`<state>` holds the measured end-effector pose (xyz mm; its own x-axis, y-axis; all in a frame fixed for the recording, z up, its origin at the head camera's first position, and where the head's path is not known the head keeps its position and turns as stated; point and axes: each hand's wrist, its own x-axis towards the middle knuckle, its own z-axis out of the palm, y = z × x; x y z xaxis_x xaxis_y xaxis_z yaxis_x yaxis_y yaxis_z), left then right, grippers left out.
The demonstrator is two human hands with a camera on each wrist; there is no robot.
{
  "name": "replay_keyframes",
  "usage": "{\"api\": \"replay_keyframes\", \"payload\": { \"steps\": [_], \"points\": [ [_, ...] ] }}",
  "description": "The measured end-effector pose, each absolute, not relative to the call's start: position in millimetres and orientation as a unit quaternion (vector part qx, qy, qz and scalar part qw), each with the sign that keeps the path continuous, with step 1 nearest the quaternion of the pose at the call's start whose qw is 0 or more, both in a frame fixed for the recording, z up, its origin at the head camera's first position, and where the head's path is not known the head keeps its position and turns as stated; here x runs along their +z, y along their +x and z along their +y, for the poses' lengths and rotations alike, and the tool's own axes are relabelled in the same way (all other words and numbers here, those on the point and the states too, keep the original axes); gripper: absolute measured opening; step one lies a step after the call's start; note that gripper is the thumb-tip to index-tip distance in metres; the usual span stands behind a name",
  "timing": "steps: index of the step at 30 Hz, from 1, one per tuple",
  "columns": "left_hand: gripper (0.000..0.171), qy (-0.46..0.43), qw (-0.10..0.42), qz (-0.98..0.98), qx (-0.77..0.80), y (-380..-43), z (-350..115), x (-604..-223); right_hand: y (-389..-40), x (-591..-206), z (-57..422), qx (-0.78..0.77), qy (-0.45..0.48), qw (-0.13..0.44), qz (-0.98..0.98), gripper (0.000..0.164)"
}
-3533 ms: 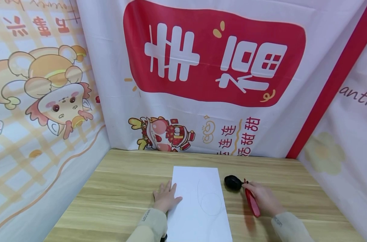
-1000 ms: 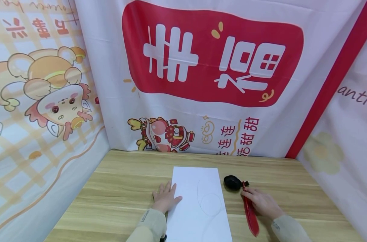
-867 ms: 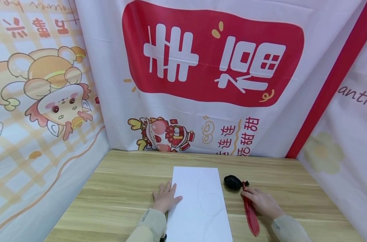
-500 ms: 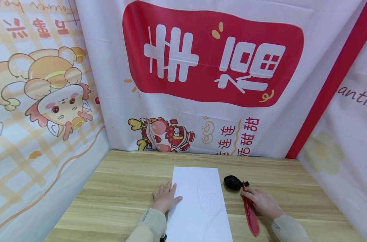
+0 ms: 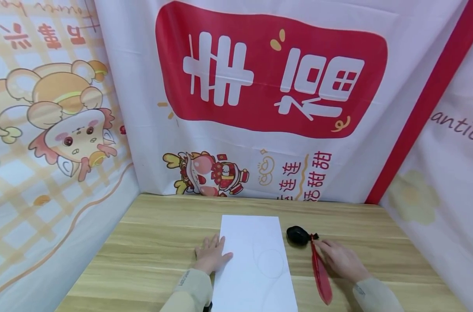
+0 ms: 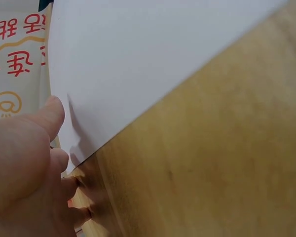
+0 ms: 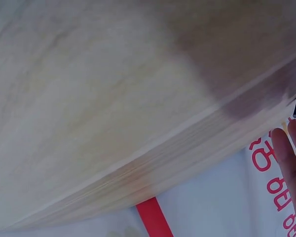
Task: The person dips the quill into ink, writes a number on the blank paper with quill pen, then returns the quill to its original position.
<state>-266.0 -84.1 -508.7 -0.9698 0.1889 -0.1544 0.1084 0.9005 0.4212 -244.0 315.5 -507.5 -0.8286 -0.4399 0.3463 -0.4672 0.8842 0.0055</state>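
My left hand (image 5: pixel 211 256) lies with fingers spread on the left edge of a white sheet of paper (image 5: pixel 244 242), which bears faint curved pencil lines and a circle. In the left wrist view, the thumb and fingertips of the left hand (image 6: pixel 27 163) rest by the paper's edge (image 6: pixel 138 59). My right hand (image 5: pixel 343 260) is at the right of a black rounded object (image 5: pixel 297 235) with a long red strip (image 5: pixel 321 277) trailing from its neck. Its fingertips are right at the top of the strip. In the right wrist view, extended fingers of the right hand (image 7: pixel 291 153) show, with nothing curled inside them.
The wooden tabletop (image 5: pixel 158 242) runs back to a hanging white cloth (image 5: pixel 143 130) with a red printed patch. Patterned cloth (image 5: pixel 49 208) walls the left side, and a pale cloth (image 5: pixel 451 208) the right.
Earlier the right fingers held the red strip by its upper end. The strip then came to lie straighter along the table, and now the right fingers have drawn slightly off it. The left hand stays on the paper.
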Motion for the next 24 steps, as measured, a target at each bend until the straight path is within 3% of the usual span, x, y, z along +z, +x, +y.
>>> {"api": "replay_keyframes", "payload": {
  "steps": [8, 16, 24],
  "points": [
    [0.064, 0.077, 0.089, 0.968, 0.221, -262, -86, -499, -247, -504, 314, 0.045, 0.181, 0.162, -0.969, 0.039],
    [0.062, 0.074, 0.062, 0.973, 0.210, -264, -91, -490, -249, -497, 308, 0.045, 0.108, 0.091, -0.989, 0.046],
    [0.065, 0.065, 0.052, 0.975, 0.205, -275, -96, -487, -251, -491, 302, 0.055, 0.111, 0.136, -0.983, 0.050]
  ]
}}
